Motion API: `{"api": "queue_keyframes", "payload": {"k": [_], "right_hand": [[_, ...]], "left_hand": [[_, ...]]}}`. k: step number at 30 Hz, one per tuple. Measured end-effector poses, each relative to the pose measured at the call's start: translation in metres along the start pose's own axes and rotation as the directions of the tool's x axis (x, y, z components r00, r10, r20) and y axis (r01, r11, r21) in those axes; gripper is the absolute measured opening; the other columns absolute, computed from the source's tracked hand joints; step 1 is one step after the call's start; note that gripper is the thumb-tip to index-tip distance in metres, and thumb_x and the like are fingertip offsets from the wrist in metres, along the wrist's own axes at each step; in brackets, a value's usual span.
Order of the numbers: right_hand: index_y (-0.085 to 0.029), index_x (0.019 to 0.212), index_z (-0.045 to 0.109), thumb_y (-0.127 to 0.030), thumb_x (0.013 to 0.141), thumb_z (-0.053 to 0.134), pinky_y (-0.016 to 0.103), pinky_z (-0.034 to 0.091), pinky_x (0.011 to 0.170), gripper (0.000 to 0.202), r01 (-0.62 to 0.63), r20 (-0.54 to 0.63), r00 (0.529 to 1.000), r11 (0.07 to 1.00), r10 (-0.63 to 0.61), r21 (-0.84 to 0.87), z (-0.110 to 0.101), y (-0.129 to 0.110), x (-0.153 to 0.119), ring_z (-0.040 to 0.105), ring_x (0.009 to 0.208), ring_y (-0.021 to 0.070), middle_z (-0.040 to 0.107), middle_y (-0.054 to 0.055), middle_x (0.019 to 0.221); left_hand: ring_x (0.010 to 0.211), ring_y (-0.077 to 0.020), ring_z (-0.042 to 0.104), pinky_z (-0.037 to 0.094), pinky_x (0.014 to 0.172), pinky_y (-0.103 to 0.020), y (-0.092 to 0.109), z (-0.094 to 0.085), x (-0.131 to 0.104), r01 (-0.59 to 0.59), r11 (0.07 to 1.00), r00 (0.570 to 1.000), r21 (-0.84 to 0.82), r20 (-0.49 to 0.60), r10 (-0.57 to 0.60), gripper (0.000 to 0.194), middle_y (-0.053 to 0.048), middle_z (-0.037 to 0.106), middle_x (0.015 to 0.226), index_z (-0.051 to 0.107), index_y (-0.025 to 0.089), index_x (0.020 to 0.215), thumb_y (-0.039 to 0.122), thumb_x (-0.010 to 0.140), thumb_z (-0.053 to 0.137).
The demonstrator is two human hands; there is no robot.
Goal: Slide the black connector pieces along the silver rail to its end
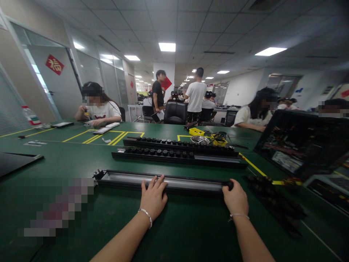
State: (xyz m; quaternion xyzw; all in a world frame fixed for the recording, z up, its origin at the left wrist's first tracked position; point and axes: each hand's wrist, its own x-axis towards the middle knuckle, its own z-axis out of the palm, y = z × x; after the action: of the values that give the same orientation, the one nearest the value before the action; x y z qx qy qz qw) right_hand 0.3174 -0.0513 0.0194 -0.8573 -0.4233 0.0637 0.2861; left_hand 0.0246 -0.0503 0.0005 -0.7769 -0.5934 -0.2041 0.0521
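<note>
A long black channel (188, 183) with a pale, shiny inside lies across the green table in front of me. My left hand (154, 196) rests on its near edge around the middle, fingers spread over the channel. At the right end, my right hand (236, 198) has its fingers closed on a small black part (229, 185). Small black pieces (99, 174) stick out at the channel's left end. Behind it lie two more long black channels, the nearer one (152, 156) and the farther one (177, 144), both carrying rows of round black parts.
A pile of dark parts (275, 203) lies to the right, before an open black case (302, 142). Yellow trays (196, 131) and a metal bowl (200, 139) stand behind the channels. People sit across the green table (68, 156). A flat black panel (16, 162) lies left.
</note>
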Motion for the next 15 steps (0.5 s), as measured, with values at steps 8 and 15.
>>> {"api": "queue_keyframes", "payload": {"k": [8,15], "right_hand": [[-0.012,0.128,0.040,-0.035,0.079,0.032,0.039,0.044,0.083,0.055,-0.005,-0.016,1.000,1.000,0.005,0.007,-0.0032,0.0003,0.0016,0.051,0.105,0.0288,0.053,0.014,0.119],[-0.015,0.129,0.039,-0.036,0.078,0.033,0.039,0.047,0.078,0.055,-0.035,-0.003,0.999,0.999,0.035,0.017,-0.0039,0.0033,0.0040,0.054,0.101,0.0282,0.054,0.014,0.117]], "left_hand": [[0.127,-0.0247,0.031,0.007,0.104,-0.059,-0.0005,0.0002,0.0003,0.002,1.000,1.000,0.009,0.007,-0.002,0.037,0.002,0.041,0.138,0.052,0.033,0.112,0.025,0.077,0.043],[0.127,-0.0238,0.032,0.009,0.103,-0.061,-0.0021,0.0022,0.0000,-0.008,1.000,1.000,0.009,-0.011,0.008,0.036,0.004,0.041,0.137,0.051,0.033,0.111,0.026,0.077,0.042]]}}
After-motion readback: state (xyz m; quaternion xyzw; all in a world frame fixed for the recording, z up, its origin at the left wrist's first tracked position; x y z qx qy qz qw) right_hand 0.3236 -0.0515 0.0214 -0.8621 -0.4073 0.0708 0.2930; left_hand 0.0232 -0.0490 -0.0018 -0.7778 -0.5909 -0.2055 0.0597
